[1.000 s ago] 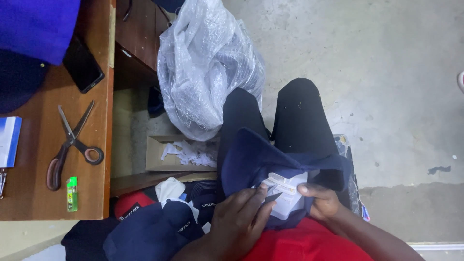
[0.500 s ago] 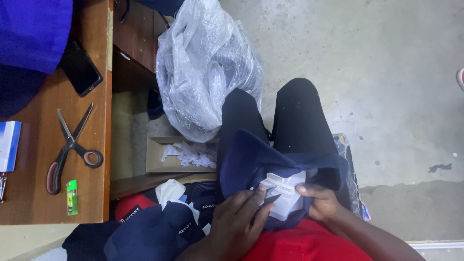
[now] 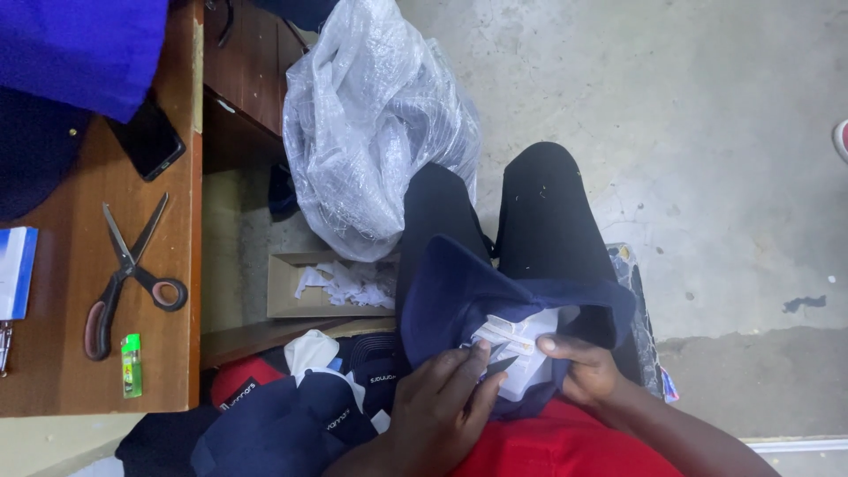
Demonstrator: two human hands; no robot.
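— Grey concrete floor (image 3: pixel 707 132), stained and speckled, fills the right side; what sits on the person's lap?

— A navy cap (image 3: pixel 495 291), turned inside out over black trousers. The left hand (image 3: pixel 442 402) lies on its inner band, fingers stretched and pressing a small dark blade-like tool against the white label (image 3: pixel 512 340); I cannot tell exactly how it is gripped. The right hand (image 3: pixel 587 371) is closed on the cap's edge beside the label, thumb on top.

— And just around that?

— A heap of more navy caps (image 3: pixel 291 424) and a red one lies by the left knee. Beyond it a shallow cardboard box (image 3: pixel 291 287) holds white scraps, and a crumpled clear plastic bag (image 3: pixel 380 132) stands on the floor, touching the box.

— Further left?

— A brown wooden tabletop (image 3: pixel 71 265) carries scissors (image 3: pixel 128 274) with reddish handles, a green lighter (image 3: pixel 131 364), a dark phone (image 3: pixel 148 141) and blue cloth (image 3: pixel 79 49) at the top corner.
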